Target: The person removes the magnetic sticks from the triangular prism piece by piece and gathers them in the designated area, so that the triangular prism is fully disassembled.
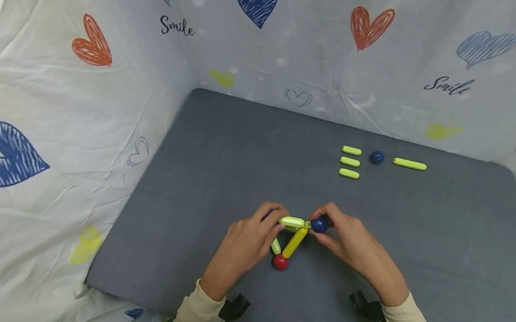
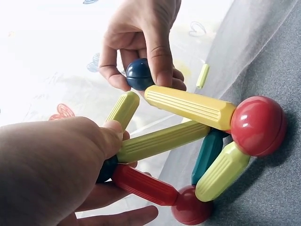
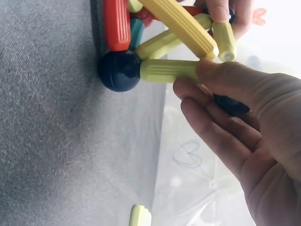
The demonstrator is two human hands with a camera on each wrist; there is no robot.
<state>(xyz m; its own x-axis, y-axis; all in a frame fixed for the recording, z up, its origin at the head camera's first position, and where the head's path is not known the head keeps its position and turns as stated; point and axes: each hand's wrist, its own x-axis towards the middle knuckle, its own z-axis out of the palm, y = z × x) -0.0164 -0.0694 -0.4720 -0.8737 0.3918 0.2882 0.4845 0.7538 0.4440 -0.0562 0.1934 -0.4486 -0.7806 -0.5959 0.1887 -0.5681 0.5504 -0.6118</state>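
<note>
1. Red ball point(image 1: 280, 262) at near corner of rod frame point(image 1: 293, 223), on grey tabletop point(image 1: 194, 149); yel. rod point(image 1: 294, 243) meets it.
2. L hand point(image 1: 245, 240) gripping frame at grn. rod point(image 2: 162, 141).
3. R hand point(image 1: 355, 243) pinching blue ball point(image 1: 319, 224) just beside yel. rod's top.
4. Beyond: 3 short grn. rods point(image 1: 350, 162), loose blue ball point(image 1: 377, 157), longer grn. rod point(image 1: 409, 164).

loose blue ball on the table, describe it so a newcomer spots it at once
On the grey table, look beyond the right hand, toward the far edge. Between three short green sticks and one longer stick lies the blue ball: round among straight sticks, touching none of them.
</note>
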